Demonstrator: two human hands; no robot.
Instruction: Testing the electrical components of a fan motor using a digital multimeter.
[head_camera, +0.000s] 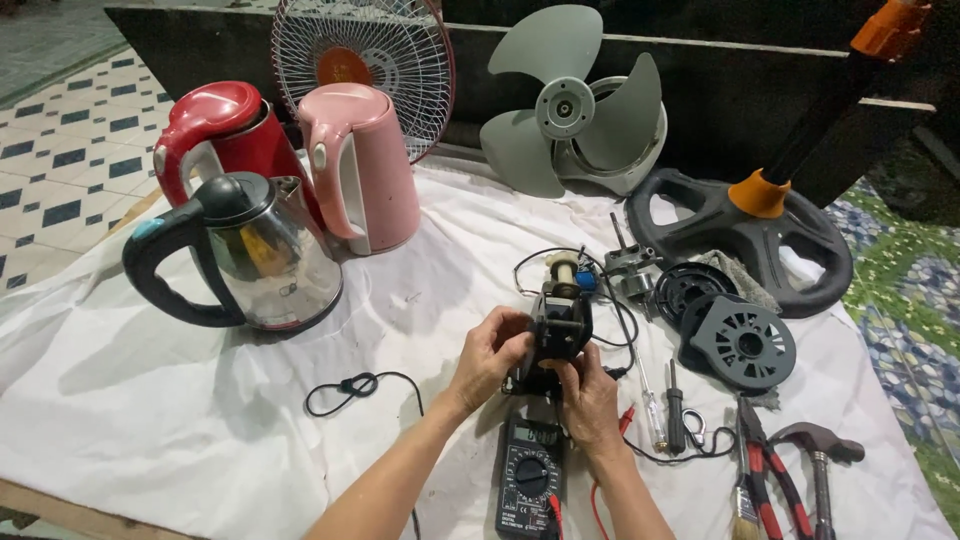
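Black fan motor (558, 330) gripped in both hands, left hand (493, 355) and right hand (588, 395); I'd keep it steady above the multimeter (530, 470).

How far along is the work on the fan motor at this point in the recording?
Done, by the look of it: the fan is stripped, with its blade, grille and motor covers lying apart on the white cloth. In hand: left hand and right hand hold the bare motor above the multimeter. Left: reassembly; every part lies loose.
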